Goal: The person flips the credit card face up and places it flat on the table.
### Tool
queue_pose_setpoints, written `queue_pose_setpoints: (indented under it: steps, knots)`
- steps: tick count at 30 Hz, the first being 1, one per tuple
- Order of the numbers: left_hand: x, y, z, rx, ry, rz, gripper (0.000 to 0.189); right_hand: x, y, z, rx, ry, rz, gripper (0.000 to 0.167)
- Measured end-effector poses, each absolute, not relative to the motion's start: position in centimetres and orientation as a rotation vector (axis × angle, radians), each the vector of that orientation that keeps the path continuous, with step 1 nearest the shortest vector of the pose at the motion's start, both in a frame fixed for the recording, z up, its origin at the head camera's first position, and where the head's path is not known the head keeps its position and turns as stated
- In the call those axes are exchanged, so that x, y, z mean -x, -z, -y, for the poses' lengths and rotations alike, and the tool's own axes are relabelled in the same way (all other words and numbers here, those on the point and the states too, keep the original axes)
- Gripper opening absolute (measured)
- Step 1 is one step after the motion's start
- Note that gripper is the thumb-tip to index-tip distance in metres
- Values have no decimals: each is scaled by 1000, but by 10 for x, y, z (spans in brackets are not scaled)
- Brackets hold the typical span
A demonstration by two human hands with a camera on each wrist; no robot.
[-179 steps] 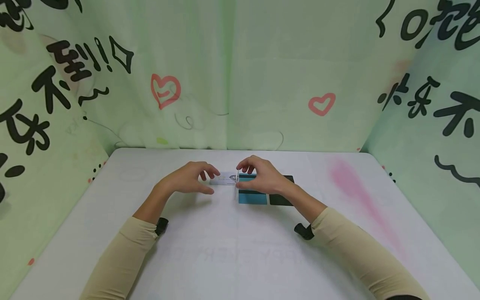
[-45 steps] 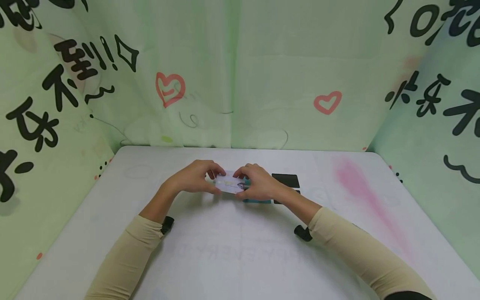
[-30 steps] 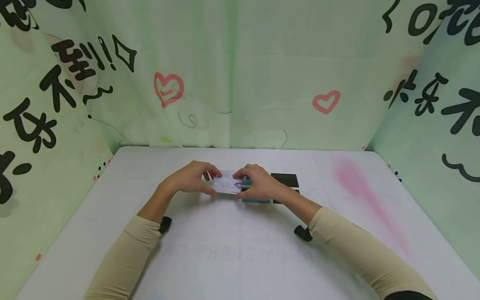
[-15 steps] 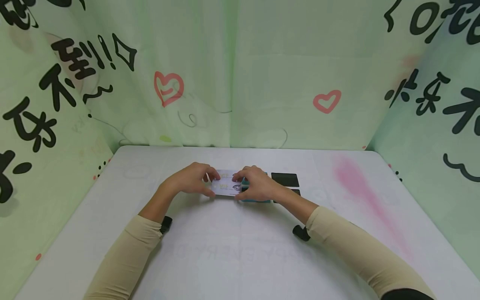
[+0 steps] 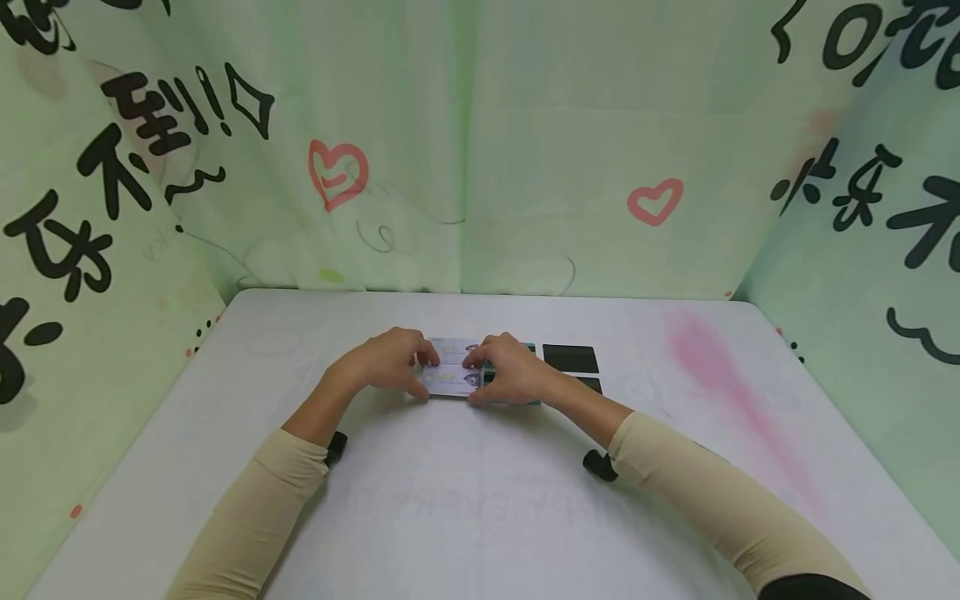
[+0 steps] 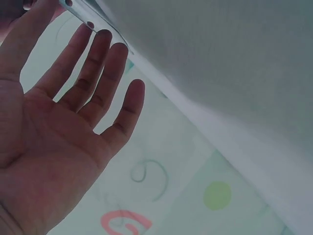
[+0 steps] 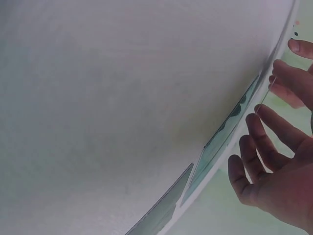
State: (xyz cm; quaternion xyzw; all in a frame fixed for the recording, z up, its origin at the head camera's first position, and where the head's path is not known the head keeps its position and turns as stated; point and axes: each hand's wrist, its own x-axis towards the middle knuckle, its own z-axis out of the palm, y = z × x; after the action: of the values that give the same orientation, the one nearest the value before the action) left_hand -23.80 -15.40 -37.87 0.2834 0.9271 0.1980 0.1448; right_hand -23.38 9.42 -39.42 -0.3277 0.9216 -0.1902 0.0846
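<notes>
A white card (image 5: 453, 381) printed with gold "VIP" lies flat or nearly flat between the two hands; whether it touches the table cannot be told. My left hand (image 5: 390, 360) pinches its left end, thumb at the near edge and fingers at the far edge. At the right end my right hand (image 5: 514, 372) pinches it the same way. Just behind is a similar white card (image 5: 450, 347). Teal cards (image 5: 531, 403) are mostly hidden under the right hand. In the left wrist view the left hand (image 6: 58, 127) shows its palm with other fingers extended.
Two black cards, one farther back (image 5: 571, 359) and one nearer (image 5: 591, 384), lie right of the teal ones. The white table (image 5: 420, 508) carries a pink smear (image 5: 727, 392) at right. A green printed curtain (image 5: 540, 158) stands behind and at both sides.
Six seconds ago the right hand held a card edge-on and the left was apart. Since then both hands have taken the white card and lowered it in front of the other white one.
</notes>
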Motion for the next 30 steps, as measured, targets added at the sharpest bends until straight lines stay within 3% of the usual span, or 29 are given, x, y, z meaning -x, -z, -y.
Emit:
queue_pose_setpoints:
  steps: [30]
  knots:
    - [236,383,140,-753,-326,-2751,47,232,398,-90,939,458,-2800,50]
